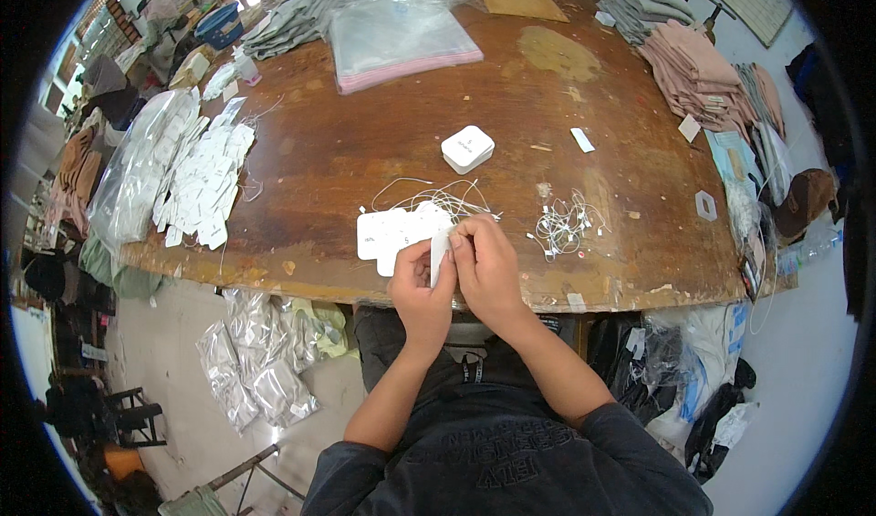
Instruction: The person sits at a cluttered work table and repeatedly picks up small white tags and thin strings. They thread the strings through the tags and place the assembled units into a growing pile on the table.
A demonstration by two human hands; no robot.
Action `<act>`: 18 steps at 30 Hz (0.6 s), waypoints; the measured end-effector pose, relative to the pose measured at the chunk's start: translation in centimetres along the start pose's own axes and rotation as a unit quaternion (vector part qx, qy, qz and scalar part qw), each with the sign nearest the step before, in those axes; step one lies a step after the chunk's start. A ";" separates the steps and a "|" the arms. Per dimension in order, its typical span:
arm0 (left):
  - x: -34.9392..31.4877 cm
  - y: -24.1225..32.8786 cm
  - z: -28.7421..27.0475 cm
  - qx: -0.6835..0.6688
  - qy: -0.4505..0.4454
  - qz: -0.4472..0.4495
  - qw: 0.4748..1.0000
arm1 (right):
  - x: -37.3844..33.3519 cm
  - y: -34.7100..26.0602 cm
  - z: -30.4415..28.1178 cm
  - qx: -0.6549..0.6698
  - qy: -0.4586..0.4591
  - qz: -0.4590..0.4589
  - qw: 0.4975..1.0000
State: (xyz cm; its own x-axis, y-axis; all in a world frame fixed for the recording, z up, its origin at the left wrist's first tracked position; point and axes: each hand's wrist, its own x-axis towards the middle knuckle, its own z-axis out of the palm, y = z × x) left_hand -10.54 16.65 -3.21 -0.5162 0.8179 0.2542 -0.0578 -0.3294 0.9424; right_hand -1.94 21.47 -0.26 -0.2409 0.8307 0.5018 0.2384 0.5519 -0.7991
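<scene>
My left hand (423, 290) is closed on a white hang tag (440, 262), held on edge near the table's front. My right hand (489, 268) pinches at the tag's top corner; what lies between its fingertips is too small to make out. Just beyond my hands, several white hang tags (372, 235) lie overlapping, with white tag strings (438, 192) looping out behind them. A neat stack of white tags (467, 149) stands farther back. To the right is a tangled heap of white tag strings (568, 226) with small plastic ends.
A spread pile of white tags (205, 178) lies left beside a clear plastic bag (137, 174). Clear bags with a pink edge (406, 46) lie at the back. Folded pink garments (698, 69) are stacked right. Wrapped packages (265, 370) sit on the floor.
</scene>
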 end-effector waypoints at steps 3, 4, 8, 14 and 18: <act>-0.3 0.2 -0.1 0.109 0.012 0.032 0.993 | 0.1 -0.5 0.1 0.010 -0.009 0.015 1.000; -0.3 0.4 -0.1 0.147 0.011 0.071 0.987 | 0.2 -0.6 0.1 0.045 -0.009 0.056 0.997; 0.8 0.6 -1.0 0.339 -0.005 0.270 0.901 | 0.0 -0.5 -0.7 0.327 -0.028 0.290 0.899; 0.4 0.0 -2.4 0.474 -0.054 0.415 0.775 | 0.5 0.4 -1.6 0.296 -0.053 0.332 0.894; 0.0 -0.5 -2.6 0.324 -0.006 0.234 0.917 | 4.3 2.3 -4.4 0.012 0.116 0.219 0.969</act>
State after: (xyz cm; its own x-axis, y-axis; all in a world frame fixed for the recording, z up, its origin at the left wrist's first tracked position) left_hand -12.70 15.57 -4.27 -0.3454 0.6643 0.6628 0.6893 -0.2997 0.6596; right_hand 1.74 26.65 1.52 0.0963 0.9803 0.1723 0.2479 0.1440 -0.9580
